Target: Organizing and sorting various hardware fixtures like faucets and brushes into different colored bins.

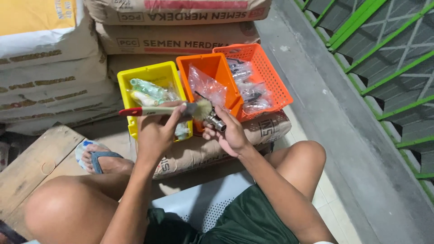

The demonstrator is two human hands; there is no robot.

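My left hand (156,131) grips a paintbrush (153,110) with a red-tipped pale handle, held sideways so its bristles (203,108) point right. My right hand (228,133) holds a small shiny metal fitting (216,122), and the bristles touch its top. Both hands hover just in front of a yellow bin (149,74) and an orange bin (212,63), above a brown sack (199,151).
The yellow bin holds pale green parts in clear bags. An orange mesh basket (266,68) holds bagged metal parts. Stacked cement sacks (176,38) rise behind. A wooden plank (31,162) lies left, a grey concrete ledge (325,99) and green railing (393,58) right. My foot wears a blue sandal (101,158).
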